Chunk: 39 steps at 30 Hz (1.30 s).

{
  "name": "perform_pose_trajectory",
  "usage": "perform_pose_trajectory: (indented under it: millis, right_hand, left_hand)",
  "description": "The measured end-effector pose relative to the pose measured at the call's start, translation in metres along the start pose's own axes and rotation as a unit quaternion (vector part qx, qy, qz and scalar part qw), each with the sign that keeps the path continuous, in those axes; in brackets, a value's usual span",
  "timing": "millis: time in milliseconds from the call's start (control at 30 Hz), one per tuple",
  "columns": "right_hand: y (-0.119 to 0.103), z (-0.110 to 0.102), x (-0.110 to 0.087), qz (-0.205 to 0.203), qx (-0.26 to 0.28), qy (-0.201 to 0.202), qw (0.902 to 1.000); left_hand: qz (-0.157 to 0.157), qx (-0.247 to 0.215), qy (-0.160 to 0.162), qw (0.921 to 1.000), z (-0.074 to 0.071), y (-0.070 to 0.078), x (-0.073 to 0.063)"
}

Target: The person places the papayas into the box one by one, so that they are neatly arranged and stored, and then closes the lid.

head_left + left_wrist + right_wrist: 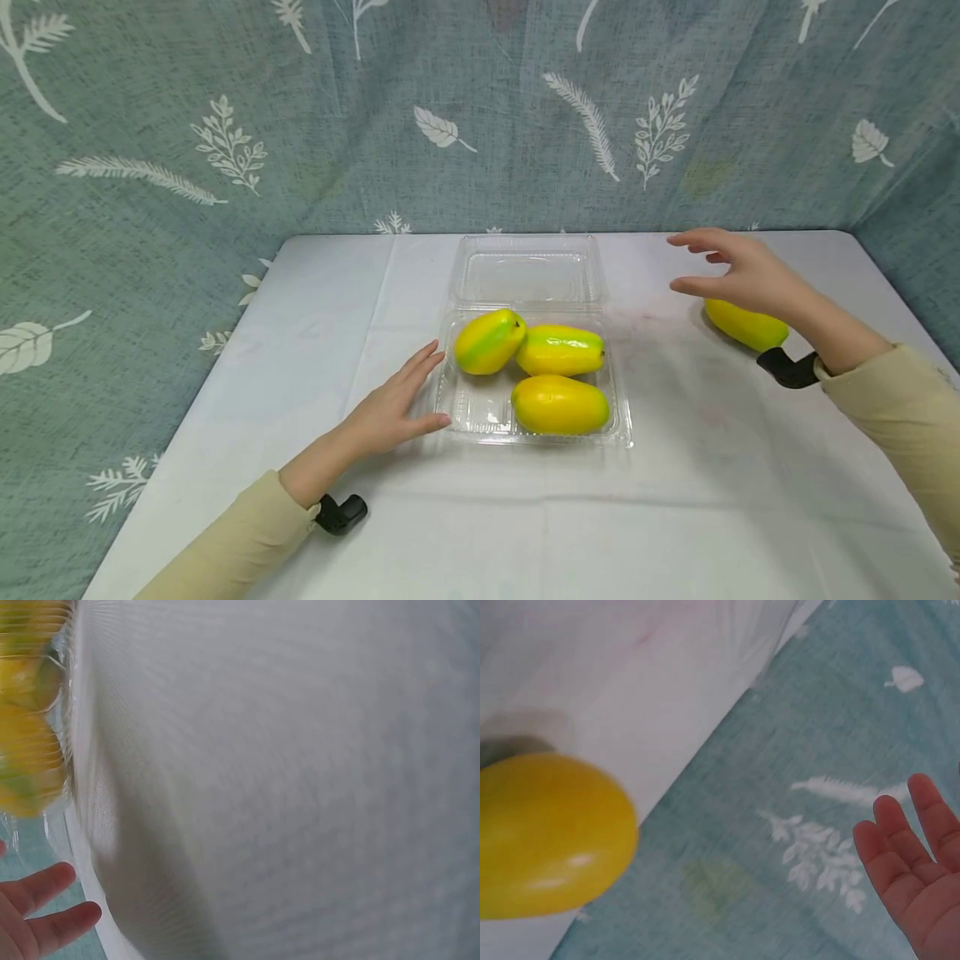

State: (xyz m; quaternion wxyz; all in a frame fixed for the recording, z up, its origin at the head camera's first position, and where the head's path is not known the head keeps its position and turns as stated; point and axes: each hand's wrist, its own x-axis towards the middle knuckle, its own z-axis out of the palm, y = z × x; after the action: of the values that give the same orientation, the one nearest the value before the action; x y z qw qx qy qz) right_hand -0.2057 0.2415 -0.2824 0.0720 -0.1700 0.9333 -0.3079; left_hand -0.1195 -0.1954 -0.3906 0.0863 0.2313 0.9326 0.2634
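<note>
A clear plastic clamshell box (480, 412) lies on the table with its lid (528, 279) folded back. Three yellow-green oval fruits, papaya-like in shape, lie in its base: one at the left (489, 343), one at the back right (562, 350) and one at the front right (561, 406). My left hand (386, 412) is at the box's left edge, fingers spread, holding nothing. Farther right, a similar fruit (746, 325) lies on the table, partly hidden by my right hand (738, 267). That hand is raised, thumb and fingers apart, with nothing between them.
A white cloth covers the table (540, 525). Behind it and along both sides hangs a blue-green curtain (495, 117) with white leaf prints. Each wrist wears a black camera mount, such as the left one (341, 515).
</note>
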Motion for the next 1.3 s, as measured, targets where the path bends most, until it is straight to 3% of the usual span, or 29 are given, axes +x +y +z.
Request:
perform_pose_trajectory:
  millis: [600, 1300]
  right_hand:
    - [0.072, -0.009, -0.027, 0.093, -0.021, 0.025, 0.9951]
    - [0.12, 0.017, -0.035, 0.14, 0.027, 0.022, 0.9895]
  left_hand:
    - [-0.005, -0.002, 0.0, 1.0, 0.0, 0.0, -0.001]
    - [-0.002, -0.006, -0.003, 1.0, 0.001, -0.001, -0.001]
